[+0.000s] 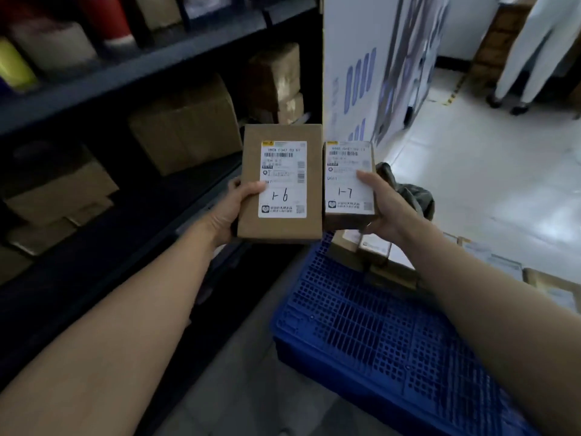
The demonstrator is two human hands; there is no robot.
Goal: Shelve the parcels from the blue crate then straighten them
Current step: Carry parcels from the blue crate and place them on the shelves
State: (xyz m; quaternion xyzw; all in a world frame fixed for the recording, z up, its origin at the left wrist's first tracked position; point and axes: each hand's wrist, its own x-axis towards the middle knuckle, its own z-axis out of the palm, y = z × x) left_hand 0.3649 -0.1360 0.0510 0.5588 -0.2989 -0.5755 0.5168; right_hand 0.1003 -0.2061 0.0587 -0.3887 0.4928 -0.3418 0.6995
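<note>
Holding a larger parcel (251, 158) and a smaller parcel (349, 187) over the blue crate (361, 328).
Nearest, more parcels (377, 265) lying in the crate; above, left grip (234, 209) curled round the larger one marked 1-6, right grip (388, 209) clasping the smaller marked 1-7, just beside it; beyond, the dark shelf (125, 84).

**Blue crate** (361, 325): moulded plastic with lattice-perforated walls and a faint sheen.

**Larger parcel** (251, 212), above the crate's far left corner: matt brown cardboard with smooth faces. It bears a smooth white paper label (283, 184), printed and inked by hand.

**Smaller parcel** (345, 220), above the crate's far edge: the same matt cardboard. White label paper covers most of its face.

**Shelving** (125, 78), left of the crate: dark and matt, apparently painted metal. It holds dull brown cardboard boxes (185, 127).

**Floor** (490, 190), beyond the crate: pale, smooth and glossy, with reflected light.
</note>
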